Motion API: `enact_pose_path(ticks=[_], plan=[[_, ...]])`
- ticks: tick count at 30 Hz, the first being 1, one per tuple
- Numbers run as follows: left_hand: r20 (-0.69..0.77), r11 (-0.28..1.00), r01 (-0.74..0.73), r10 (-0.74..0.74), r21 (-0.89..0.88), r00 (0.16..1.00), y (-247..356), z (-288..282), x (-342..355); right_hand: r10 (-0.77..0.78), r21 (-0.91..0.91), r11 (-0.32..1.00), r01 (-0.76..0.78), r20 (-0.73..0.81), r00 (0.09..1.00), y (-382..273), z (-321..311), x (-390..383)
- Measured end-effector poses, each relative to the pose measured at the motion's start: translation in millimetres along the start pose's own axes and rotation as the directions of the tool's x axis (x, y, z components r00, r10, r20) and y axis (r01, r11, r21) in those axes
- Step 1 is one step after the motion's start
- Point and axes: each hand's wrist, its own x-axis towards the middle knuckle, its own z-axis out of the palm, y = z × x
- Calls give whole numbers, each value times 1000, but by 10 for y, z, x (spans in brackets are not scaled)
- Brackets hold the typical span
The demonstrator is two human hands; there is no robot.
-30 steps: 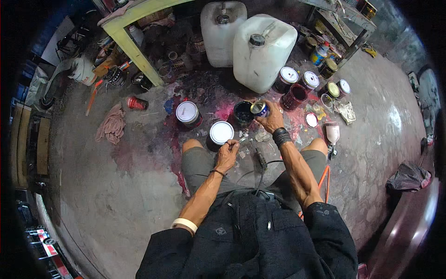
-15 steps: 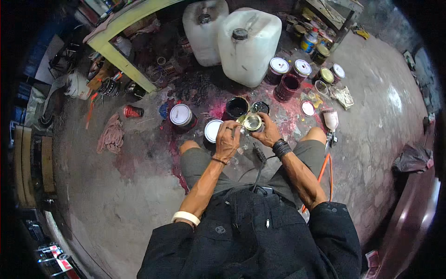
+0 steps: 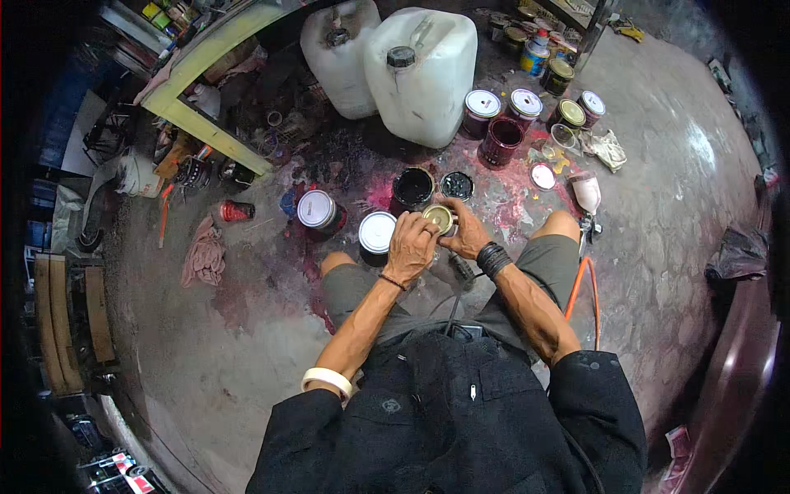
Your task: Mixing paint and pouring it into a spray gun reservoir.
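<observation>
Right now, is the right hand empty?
No: the right hand grips the small round metal tin from its right side, with the left hand at the tin's left edge.

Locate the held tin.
In the head view, the tin is right of centre, between left hand and right hand, just below the open black can.

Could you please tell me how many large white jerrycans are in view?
2: the nearer jerrycan at top centre, and the farther jerrycan partly hidden behind it, to its left.
</observation>
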Motion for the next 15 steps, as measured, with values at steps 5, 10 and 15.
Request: enact_pose_path(ticks=[5, 10, 15], plan=[[79, 998, 16, -21, 61, 997, 36, -10, -63, -30, 10, 1000, 29, 36, 999, 127, 84, -36], [23, 970, 234, -234, -57, 972, 121, 29, -287, 7, -85, 996, 2, 105, 994, 301, 394, -94], [83, 879, 448, -440, -165, 894, 136, -27, -577, 49, -196, 981, -4, 226, 973, 514, 809, -142]])
